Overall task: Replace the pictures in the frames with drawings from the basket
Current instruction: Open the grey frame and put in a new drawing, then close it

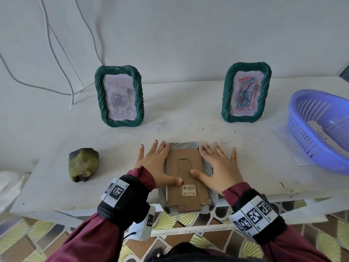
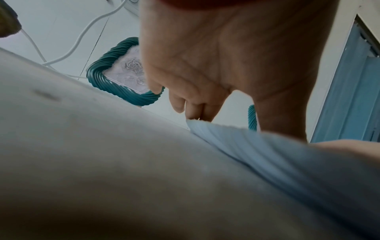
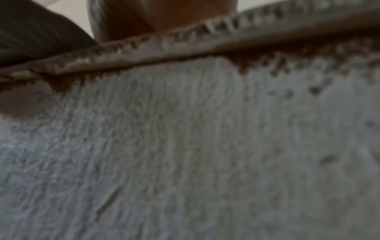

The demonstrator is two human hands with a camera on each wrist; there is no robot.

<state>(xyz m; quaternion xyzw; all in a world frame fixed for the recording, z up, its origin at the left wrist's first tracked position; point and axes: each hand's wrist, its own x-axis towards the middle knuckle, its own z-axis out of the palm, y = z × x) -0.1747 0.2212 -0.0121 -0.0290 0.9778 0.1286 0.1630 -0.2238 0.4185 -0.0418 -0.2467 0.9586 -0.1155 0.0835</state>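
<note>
Head view shows both hands flat, fingers spread, holding nothing: the left hand and right hand flank a face-down frame, thumbs pressing its cardboard backing. Its long axis runs away from the person, near end overhanging the table edge. The basket of drawings lies far right, nearer the right hand.

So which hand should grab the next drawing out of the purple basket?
Probably the right hand. The basket sits on its side of the table, while the left hand lies further away, across the face-down frame.
</note>
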